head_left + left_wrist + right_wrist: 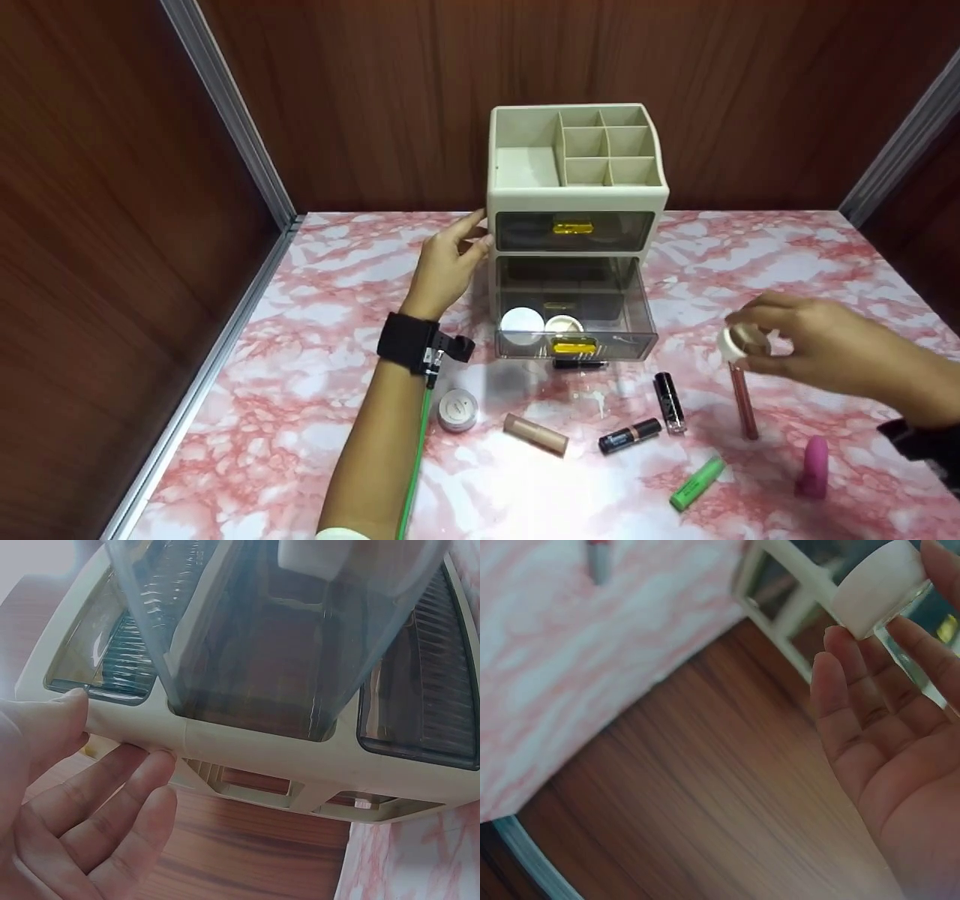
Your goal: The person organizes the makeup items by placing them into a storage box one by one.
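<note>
A cream drawer organizer [577, 196] stands at the back of the table, its lower clear drawer [630, 341] pulled out. My left hand [446, 262] holds the organizer's left edge, thumb at the front and fingers along the side. Inside the drawer sit a white-lidded jar [522, 322] and a smaller round cream container [564, 325]. Off to the right, my right hand [817, 345] pinches a small glass jar with a white lid [877, 589] between thumb and fingers, above the table. What the jar contains cannot be seen.
A small round pot [457, 410], a beige tube [535, 434], two black tubes [630, 436] [670, 403], a green stick [697, 484], a reddish tube [744, 401] and a pink item [814, 465] lie in front. Another black stick [580, 364] is partly under the drawer. Wooden panels [360, 105] enclose the table.
</note>
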`<state>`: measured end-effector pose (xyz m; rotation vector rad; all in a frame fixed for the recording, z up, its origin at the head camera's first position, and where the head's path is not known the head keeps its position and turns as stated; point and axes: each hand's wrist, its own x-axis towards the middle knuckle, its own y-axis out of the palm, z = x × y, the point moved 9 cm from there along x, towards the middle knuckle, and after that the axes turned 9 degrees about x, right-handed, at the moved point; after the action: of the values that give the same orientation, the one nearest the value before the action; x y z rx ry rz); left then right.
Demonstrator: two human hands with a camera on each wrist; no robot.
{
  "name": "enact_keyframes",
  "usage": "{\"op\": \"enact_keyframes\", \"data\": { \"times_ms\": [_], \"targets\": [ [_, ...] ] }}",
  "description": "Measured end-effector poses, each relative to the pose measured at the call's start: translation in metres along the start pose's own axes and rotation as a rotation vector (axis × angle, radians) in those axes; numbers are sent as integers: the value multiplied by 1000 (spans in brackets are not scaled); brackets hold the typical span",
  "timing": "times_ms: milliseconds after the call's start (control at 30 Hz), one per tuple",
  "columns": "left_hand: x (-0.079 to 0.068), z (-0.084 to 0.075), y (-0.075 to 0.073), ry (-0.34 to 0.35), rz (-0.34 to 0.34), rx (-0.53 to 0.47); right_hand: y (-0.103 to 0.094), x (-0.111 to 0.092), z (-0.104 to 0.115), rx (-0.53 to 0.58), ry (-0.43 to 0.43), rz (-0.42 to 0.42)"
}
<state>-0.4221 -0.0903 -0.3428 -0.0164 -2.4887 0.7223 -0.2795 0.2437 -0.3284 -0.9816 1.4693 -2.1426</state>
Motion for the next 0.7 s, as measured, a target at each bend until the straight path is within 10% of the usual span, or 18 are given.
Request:
{"op": "enact_keyframes", "data": {
  "times_ms": [700],
  "targets": [
    [0, -1, -1, -4, -6, 17, -2, 73, 55, 17, -182, 90]
  ]
}}
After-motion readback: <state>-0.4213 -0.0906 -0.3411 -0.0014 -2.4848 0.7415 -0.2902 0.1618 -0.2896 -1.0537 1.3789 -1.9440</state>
